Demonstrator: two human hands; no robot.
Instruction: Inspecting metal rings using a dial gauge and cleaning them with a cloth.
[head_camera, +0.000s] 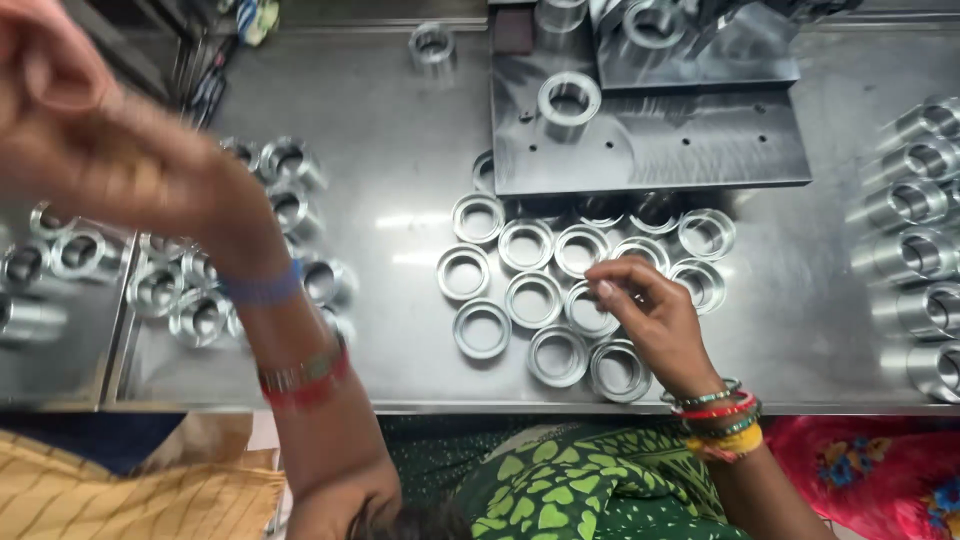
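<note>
Shiny metal rings (530, 300) lie flat in rows on the desk (400, 170); right hand (650, 315) pinches one ring (590, 308), left hand (60, 110) blurred, cannot tell.

steel worktable (400, 150), scuffed and shiny. mid-table, a cluster of short metal rings (530, 300) lying flat, openings up, packed close. beyond them a dark metal plate (650, 145), one ring (568, 100) standing on it. right edge, a column of taller sleeves (915, 255). left, a loose heap of sleeves (290, 200) tipped over.
</note>
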